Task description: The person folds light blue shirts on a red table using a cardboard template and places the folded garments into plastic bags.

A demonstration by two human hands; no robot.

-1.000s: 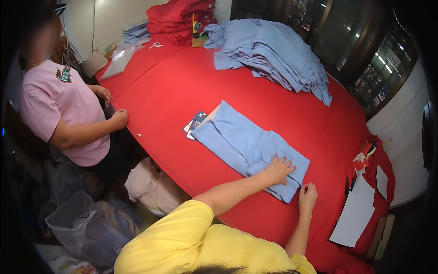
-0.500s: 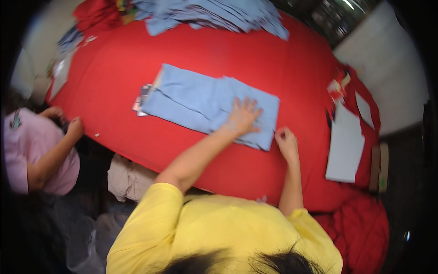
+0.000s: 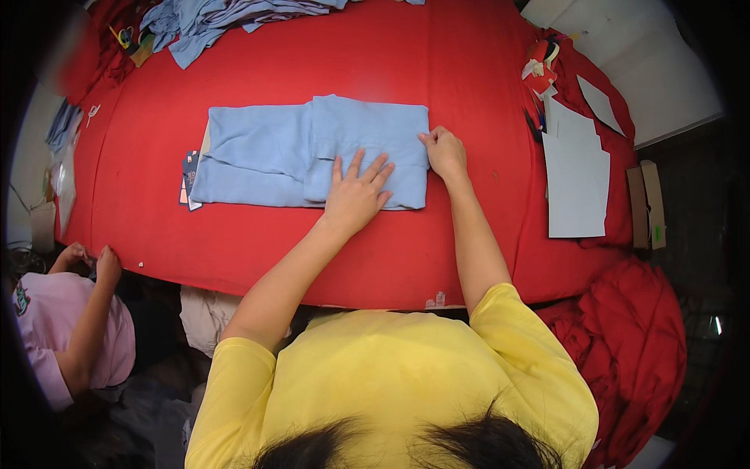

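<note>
A person in a yellow short-sleeved shirt [image 3: 367, 375] is leaning over a worktable spread with bright red cloth [image 3: 273, 250], where a folded light-blue fabric garment [image 3: 258, 141] is lying lengthwise across the middle, directly in front of the body. The left hand [image 3: 354, 194] is resting palm down on the garment's lower right part, its fingers spread wide and nearly straight, gripping nothing. The right hand [image 3: 447, 155] is curling loosely at the garment's right edge, thumb and fingertips meeting the border; whether cloth is being pinched between them cannot be told. Dark-blue and white paper tags [image 3: 190, 180] are poking out beneath the garment's left end, beside a narrow cream-coloured strip [image 3: 205, 134].

A loose heap of light-blue garments [image 3: 211, 23] is sprawling along the table's far edge. To the right, flat white paper sheets [image 3: 574, 184] are lying near the table's side, with a long brown cardboard box [image 3: 647, 205] standing just beyond them and crumpled red fabric [image 3: 625, 344] bunching below. At far left, a co-worker in a pink T-shirt [image 3: 78, 328] is holding both hands close together by the table's edge.
</note>
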